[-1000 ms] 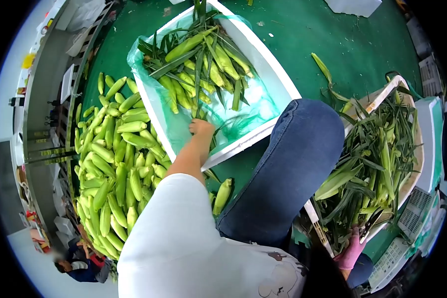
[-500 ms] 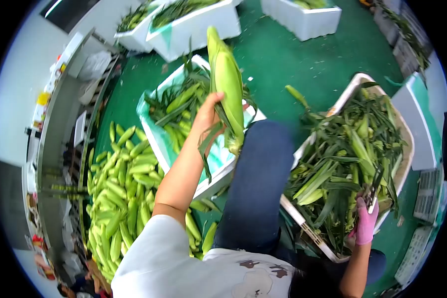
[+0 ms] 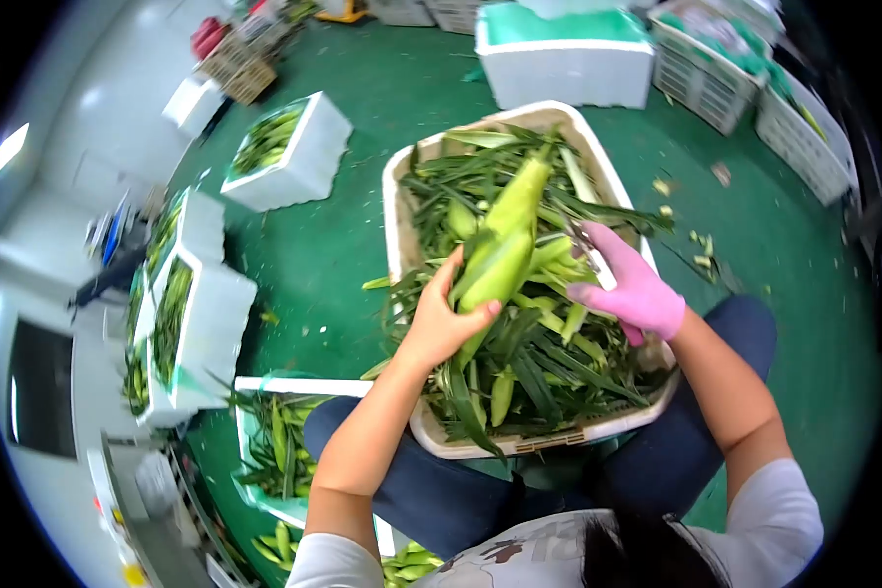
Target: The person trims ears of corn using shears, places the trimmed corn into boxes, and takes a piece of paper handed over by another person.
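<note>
Left hand and ear: the bare left hand is closed around a large ear of corn in pale green husk, gripping its lower half. The thumb lies across the near face, while the fingers pass along the side and partly behind. The ear is tilted, tapered tip up and away from the body, above a white-rimmed plastic tub heaped with dark green, strap-like leaves.

Right hand and tool: the right hand, in a pink glove, is closed on a silvery metal hand tool, just beside the ear. The tool's working end is too small and blurred to identify, and whether it touches the ear cannot be told.

Handling properties (judged): the ear is probably moderately heavy for its size, with a stiff core beneath a smooth, pliant husk. The outer leaves may slide or peel if pinched alone; the narrow tip is likely the weaker part. The thick lower half, near the stalk end, offers the firmest hold, with thumb and fingers opposed around the full girth.

Surroundings: a white foam box with a green plastic liner stands to the left of the tub on the green floor.
</note>
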